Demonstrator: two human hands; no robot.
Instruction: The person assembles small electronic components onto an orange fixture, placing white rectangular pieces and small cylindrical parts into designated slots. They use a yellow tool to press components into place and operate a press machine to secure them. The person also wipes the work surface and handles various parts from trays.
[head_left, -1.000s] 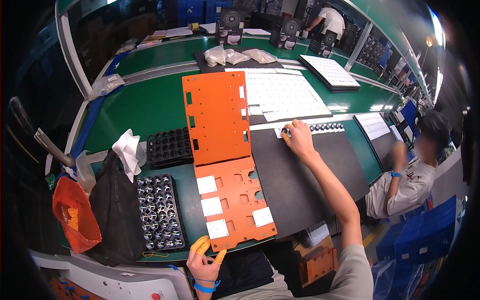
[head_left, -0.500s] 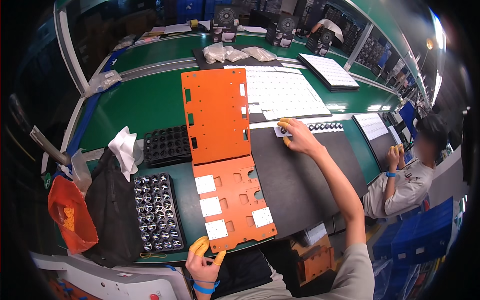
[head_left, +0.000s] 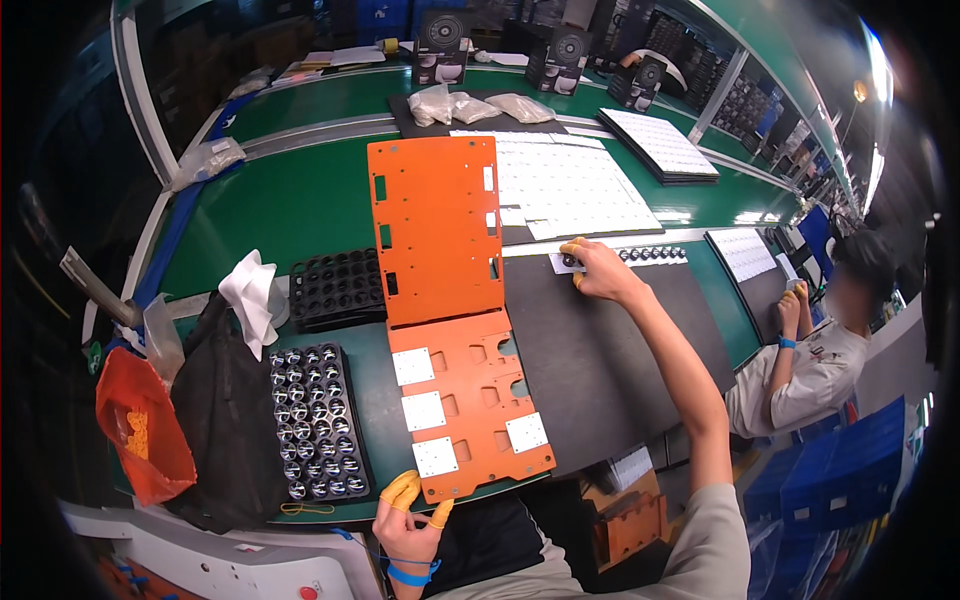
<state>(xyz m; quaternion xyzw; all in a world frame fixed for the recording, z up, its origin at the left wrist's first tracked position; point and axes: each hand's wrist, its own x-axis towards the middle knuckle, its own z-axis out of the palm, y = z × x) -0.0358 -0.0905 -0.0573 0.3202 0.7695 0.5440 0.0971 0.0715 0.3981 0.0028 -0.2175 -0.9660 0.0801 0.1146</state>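
Currently, head view: orange fixture (head_left: 474, 390) open on counter (head_left: 375, 380); three white squares (head_left: 423, 411) down left column, one right; upper-right spots apparently left. Right hand's (head_left: 608, 274) fingers curled at black round piece (head_left: 569, 260), grip unclear. Left hand's (head_left: 406, 537) parted, seemingly empty, near corner. Counter edge close; dark mat (head_left: 600, 370) gives room.

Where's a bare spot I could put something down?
The black mat has bare room between the orange fixture and the right forearm. Another bare patch is the green surface left of the orange panel, beyond the holed black tray. It's crowded around the right hand, beside small black parts, and around the left hand.
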